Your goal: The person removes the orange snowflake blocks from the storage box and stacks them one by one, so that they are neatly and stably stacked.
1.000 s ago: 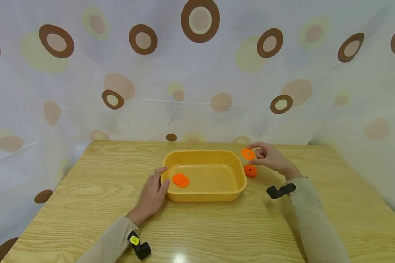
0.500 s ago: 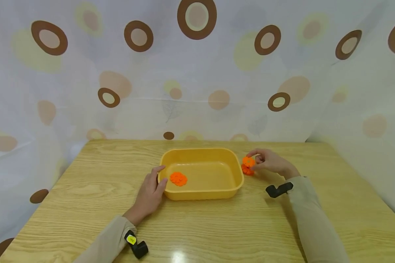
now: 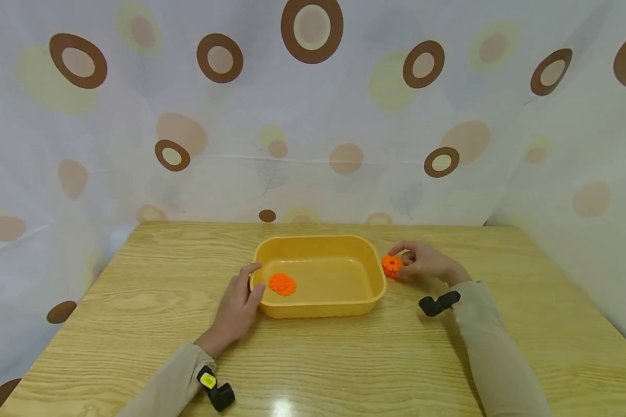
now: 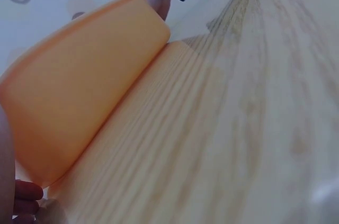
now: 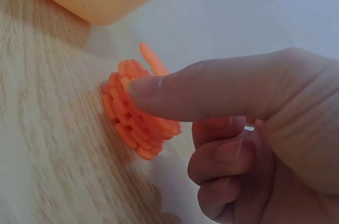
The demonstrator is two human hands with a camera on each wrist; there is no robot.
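My left hand (image 3: 237, 307) grips the left end of a yellow plastic tub (image 3: 318, 310), index finger and thumb at its rim. Inside, near that end, a few orange notched discs (image 3: 282, 284) lie flat and overlapping. Just outside the tub's right end, my right hand (image 3: 428, 263) pinches a small stack of orange notched discs (image 3: 392, 265) between thumb and index finger. The right wrist view shows the thumb pressed along the stack (image 5: 124, 105), the other fingers curled back. One disc edge (image 5: 151, 57) sticks up beyond the thumb, tilted away from the layers below.
The tub stands on a wood-grain table (image 3: 318, 365). A white curtain (image 3: 313, 116) with brown and beige circles hangs behind it and along the sides. Dark camera mounts (image 3: 438, 303) sit on both wrists.
My right hand has lowered the single disc it pinched onto the stack beside the tub, and its fingers now reach around the stack. My left hand stays on the tub. The view shifts slightly.
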